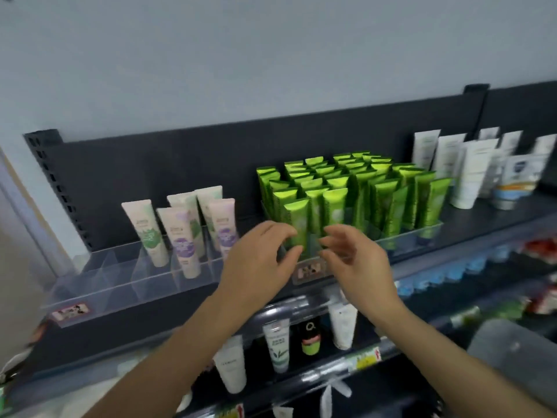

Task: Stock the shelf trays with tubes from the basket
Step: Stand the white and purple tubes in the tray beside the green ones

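Green tubes stand packed in rows on the top shelf, inside the middle clear tray. They stand cap down and close together, so I think they hold each other up and more can fit in.

To the left is a long clear tray split into little boxes. Only a few pale tubes stand in it, and they lean, because nothing is beside them to keep them straight. Far to the right, white tubes stand on the bare shelf. More tubes show on the lower shelf, near us.

A grey blurry thing sits near and to the right. It may be the basket, but I cannot tell.

Both hands reach to the near edge of the green block. The left hand has its grip pinching the low part of the front green tube, fingers on one side and thumb under. I think it is setting this tube straight in the front row. The right hand is just beside it, in front of the next tube. Its grip is loose and spread, and I see nothing held in it. It looks ready to steady the row so no tube tips over.

The green tray looks nearly full. The left tray has lots of room.
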